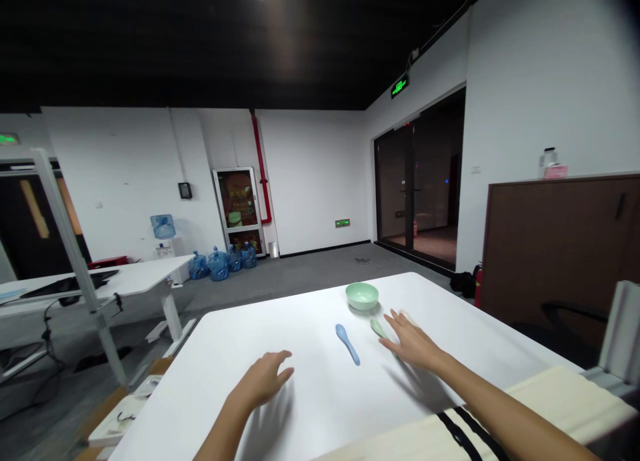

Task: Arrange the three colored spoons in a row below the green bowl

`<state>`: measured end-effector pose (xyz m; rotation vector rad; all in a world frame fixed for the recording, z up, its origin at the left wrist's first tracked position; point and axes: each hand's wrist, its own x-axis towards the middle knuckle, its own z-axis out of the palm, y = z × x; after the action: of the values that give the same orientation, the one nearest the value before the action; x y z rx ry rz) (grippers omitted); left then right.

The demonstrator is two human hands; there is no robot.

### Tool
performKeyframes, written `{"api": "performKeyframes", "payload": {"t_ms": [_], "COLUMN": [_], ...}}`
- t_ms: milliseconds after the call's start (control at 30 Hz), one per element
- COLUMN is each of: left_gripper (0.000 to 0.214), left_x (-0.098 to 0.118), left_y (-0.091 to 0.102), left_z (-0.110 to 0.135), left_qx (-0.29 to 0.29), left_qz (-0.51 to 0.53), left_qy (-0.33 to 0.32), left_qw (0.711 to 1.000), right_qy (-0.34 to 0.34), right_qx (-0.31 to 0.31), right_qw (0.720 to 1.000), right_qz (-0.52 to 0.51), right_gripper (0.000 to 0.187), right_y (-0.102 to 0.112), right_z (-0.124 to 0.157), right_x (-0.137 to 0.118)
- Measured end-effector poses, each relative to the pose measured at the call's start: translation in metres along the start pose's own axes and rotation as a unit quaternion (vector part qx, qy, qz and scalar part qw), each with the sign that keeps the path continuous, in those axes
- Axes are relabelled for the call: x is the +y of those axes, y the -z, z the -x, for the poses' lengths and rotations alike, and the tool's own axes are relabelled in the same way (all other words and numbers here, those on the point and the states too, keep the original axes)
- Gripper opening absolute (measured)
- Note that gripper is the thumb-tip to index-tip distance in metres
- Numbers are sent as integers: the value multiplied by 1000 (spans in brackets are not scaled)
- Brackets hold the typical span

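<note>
On the white table (pixel 280 327) stands a pale green bowl (pixel 362 295) near the far edge. A blue spoon (pixel 348 343) lies in front of it. A green spoon (pixel 377 327) lies just right of the blue one, its handle hidden under my right hand (pixel 413 343), whose fingers are stretched out flat over it. My left hand (pixel 263 379) rests palm down on the bare tabletop to the left, fingers loosely apart, holding nothing.
A cream cloth with black stripes (pixel 465 427) lies at the table's near edge. A brown cabinet (pixel 560 247) stands to the right, a second white desk (pixel 120 281) to the left, and water bottles (pixel 220 262) by the far wall.
</note>
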<state>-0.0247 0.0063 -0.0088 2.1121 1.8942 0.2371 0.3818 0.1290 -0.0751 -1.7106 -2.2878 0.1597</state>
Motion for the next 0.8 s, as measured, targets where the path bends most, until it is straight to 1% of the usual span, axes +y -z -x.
{"api": "performKeyframes", "payload": {"t_ms": [267, 400, 467, 567, 667, 733, 800], "left_gripper": [56, 56, 56, 56, 57, 57, 56], "left_x": [0, -1, -2, -4, -5, -5, -6], "left_y": [0, 0, -1, -2, -2, -2, -1], "left_z": [0, -1, -1, -2, -3, -3, -3], "left_qx": [-5, -1, 0, 0, -3, -7, -11], "left_qz": [0, 4, 4, 2, 2, 1, 0], "left_qy": [9, 7, 5, 4, 3, 3, 6], "left_qw": [1000, 1000, 1000, 1000, 1000, 1000, 1000], "right_qy": [1, 5, 14, 16, -30, -67, -106], "right_qx": [-9, -3, 6, 20, 20, 0, -9], "right_qw": [1000, 1000, 999, 999, 999, 998, 994], "right_qz": [-17, -21, -29, -43, -29, -1, 25], "right_gripper": [88, 87, 83, 68, 54, 42, 36], "right_y": [1, 1, 4, 15, 29, 38, 43], "right_z": [-2, 0, -1, -11, -29, -42, -52], "right_x": [-2, -2, -2, 4, 18, 31, 43]}}
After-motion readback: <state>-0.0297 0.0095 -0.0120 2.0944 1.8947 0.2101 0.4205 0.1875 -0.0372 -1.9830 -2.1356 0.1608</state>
